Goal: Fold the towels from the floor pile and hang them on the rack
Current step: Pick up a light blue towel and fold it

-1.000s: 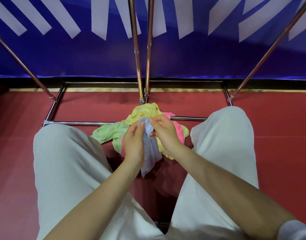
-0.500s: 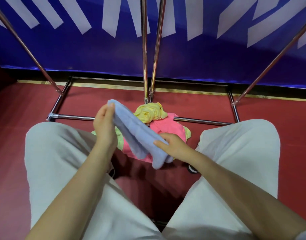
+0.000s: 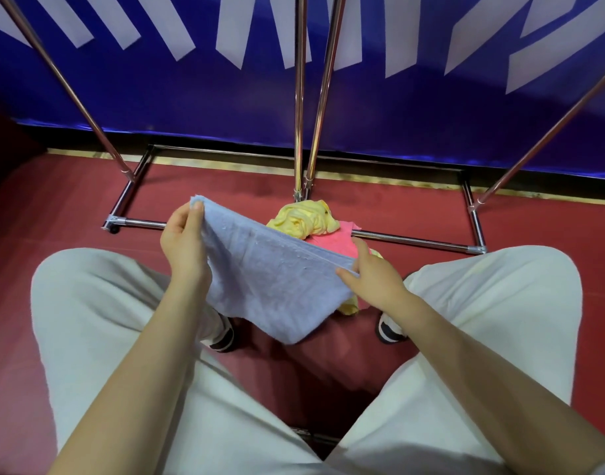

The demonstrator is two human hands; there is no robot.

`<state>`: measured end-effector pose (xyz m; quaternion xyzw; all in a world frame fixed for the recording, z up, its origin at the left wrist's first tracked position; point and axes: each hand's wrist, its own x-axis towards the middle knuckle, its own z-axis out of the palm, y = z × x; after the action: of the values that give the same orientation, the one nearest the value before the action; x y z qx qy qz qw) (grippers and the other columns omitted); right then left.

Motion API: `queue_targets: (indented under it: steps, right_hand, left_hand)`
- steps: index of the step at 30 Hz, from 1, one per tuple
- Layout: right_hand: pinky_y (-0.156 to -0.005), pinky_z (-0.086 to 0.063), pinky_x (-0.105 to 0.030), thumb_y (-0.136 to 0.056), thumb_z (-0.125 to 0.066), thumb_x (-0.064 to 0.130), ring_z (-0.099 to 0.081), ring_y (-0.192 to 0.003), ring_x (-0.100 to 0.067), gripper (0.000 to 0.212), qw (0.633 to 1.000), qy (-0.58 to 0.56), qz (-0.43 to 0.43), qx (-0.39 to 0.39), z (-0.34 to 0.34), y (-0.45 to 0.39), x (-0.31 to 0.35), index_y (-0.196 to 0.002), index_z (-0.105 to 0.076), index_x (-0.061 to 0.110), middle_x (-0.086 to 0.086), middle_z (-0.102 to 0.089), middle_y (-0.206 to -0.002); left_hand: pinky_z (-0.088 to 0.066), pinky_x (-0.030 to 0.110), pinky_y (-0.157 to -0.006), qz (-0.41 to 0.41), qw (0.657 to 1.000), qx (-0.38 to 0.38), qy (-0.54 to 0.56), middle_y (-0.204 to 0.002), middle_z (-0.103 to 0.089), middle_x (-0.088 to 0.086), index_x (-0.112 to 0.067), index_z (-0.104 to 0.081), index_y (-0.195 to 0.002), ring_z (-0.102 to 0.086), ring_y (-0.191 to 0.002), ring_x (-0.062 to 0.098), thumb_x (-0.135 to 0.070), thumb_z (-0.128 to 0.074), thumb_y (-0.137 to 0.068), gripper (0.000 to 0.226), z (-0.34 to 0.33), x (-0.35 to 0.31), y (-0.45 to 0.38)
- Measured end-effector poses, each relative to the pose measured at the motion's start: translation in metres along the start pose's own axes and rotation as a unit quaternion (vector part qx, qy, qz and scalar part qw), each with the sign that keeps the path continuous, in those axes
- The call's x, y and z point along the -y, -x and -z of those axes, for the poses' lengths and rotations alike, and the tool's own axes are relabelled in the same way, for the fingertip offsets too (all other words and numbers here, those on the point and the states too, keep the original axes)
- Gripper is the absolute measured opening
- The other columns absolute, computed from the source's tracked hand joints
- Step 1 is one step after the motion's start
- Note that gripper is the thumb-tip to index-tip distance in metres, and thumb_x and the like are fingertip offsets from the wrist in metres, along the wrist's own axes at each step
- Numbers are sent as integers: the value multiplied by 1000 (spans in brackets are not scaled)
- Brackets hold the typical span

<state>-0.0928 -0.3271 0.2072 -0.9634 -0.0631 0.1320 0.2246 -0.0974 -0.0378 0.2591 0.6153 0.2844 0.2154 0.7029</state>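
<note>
Between the hands, the blue towel point(image 3: 270, 282) stretches, its long edge slanting down rightward, left hand point(image 3: 184, 245) and right hand point(image 3: 373, 279) pinching its corners above the red floor point(image 3: 534, 221).

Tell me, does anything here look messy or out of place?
Only the pile on the floor: a yellow towel and a pink towel lie crumpled against the rack's bottom bar. The blue towel is stretched between the left hand and right hand, slanting. Nothing looks damaged.
</note>
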Motion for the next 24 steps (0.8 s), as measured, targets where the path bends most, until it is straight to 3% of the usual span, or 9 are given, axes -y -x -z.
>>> queue_targets:
  steps: [2,5,8,11,14,17,20,24]
  right_hand:
    - [-71,-48,-39,-92,-53,42,-61,-88,-31,62,999,28,-19,8,-1,-5,-4,-141,-34,9,-11,-66,-87]
    - [-68,-39,-35,-89,-59,29,-59,-90,-34,30,999,13,-34,-3,1,-10,-8,-105,-61,3,-15,-65,-90]
    - [-63,-34,-32,-82,-65,20,-57,-78,-28,11,997,-34,-56,-47,6,-15,-5,-82,-65,9,-11,-66,-80]
    - [-61,-32,-28,-79,-67,19,-53,-72,-20,11,993,-65,-60,-73,9,-17,-2,-71,-61,19,-3,-60,-71]
    - [-60,-31,-29,-78,-68,17,-53,-73,-23,16,994,-57,-51,-81,9,-13,-3,-68,-56,19,-1,-55,-72]
    - [-61,-30,-30,-79,-68,20,-49,-76,-23,14,995,-22,-56,-82,7,-13,-7,-69,-59,16,-1,-50,-77]
    - [-73,-39,-32,-81,-69,31,-47,-96,-23,19,995,54,-61,-56,7,-16,-10,-77,-65,13,2,-48,-81]
    - [-75,-37,-29,-84,-66,26,-51,-102,-27,13,993,-11,-107,-38,5,-17,-16,-82,-62,14,-5,-53,-96]
  left_hand:
    - [-44,19,-77,-19,1000,13,-11,-79,-58,-13,-17,-68,-95,-52,-76,0,-25,-60,-94,12,-3,1,3]
    - [-43,15,-77,-20,999,25,-11,-79,-59,-14,-17,-69,-94,-53,-75,-4,-23,-60,-94,11,-5,5,4]
    - [-41,20,-74,6,1000,11,16,-75,-57,-14,-27,-69,-85,-49,-74,2,-25,-62,-93,10,-1,8,0]
    - [-44,26,-79,14,999,6,35,-81,-60,-10,-26,-71,-86,-53,-81,8,-27,-63,-91,9,5,11,-2]
    - [-46,31,-87,3,1000,18,21,-87,-65,-7,-26,-72,-85,-56,-89,11,-28,-64,-89,9,9,12,0]
    - [-44,30,-84,-3,1000,25,5,-83,-64,-10,-26,-71,-86,-56,-86,10,-29,-63,-90,9,8,13,0]
    - [-45,25,-84,-3,1000,23,1,-81,-63,-14,-24,-70,-91,-55,-84,4,-27,-62,-92,8,3,16,0]
    - [-44,12,-80,-9,1000,12,-9,-84,-63,-16,-20,-69,-96,-57,-79,-9,-24,-60,-94,10,-1,19,3]
